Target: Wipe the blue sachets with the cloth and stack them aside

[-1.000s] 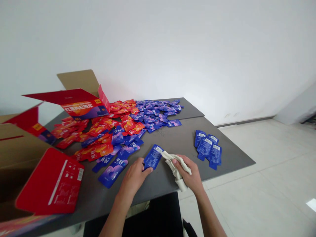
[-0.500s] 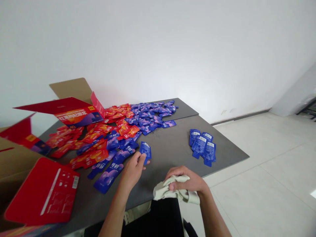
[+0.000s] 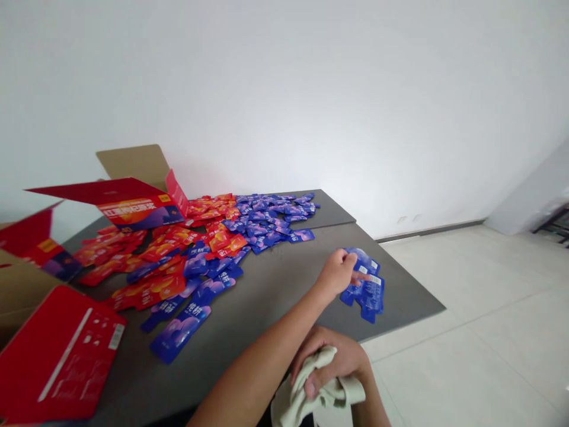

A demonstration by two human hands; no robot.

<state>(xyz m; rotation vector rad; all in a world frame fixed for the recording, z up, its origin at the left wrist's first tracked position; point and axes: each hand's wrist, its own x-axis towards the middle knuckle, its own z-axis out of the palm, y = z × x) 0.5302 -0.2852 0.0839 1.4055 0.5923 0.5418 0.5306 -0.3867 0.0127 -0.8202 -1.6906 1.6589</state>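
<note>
My left hand (image 3: pixel 338 274) reaches across the table to a small group of blue pouches (image 3: pixel 372 293) lying back side up. Its fingers pinch a blue pouch (image 3: pixel 365 260) by one end, just over the group; whether it touches those below I cannot tell. Close to my body, my right hand (image 3: pixel 340 356) is closed around a crumpled pale cloth (image 3: pixel 326 379), below my left forearm. A heap of purple-blue pouches (image 3: pixel 267 219) spreads over the table's middle and back, with red-orange pouches (image 3: pixel 164 284) on its left.
The grey table (image 3: pixel 284 290) ends at the right above a pale tiled floor (image 3: pixel 489 320). An open red carton (image 3: pixel 142 207) stands at the back left. Another open carton (image 3: pixel 66 356) fills the near left. A white wall (image 3: pixel 311 95) rises behind.
My left hand has moved right with the blue pouch, from beside the heap to the small group. My right hand keeps the cloth, slightly lower in view.
</note>
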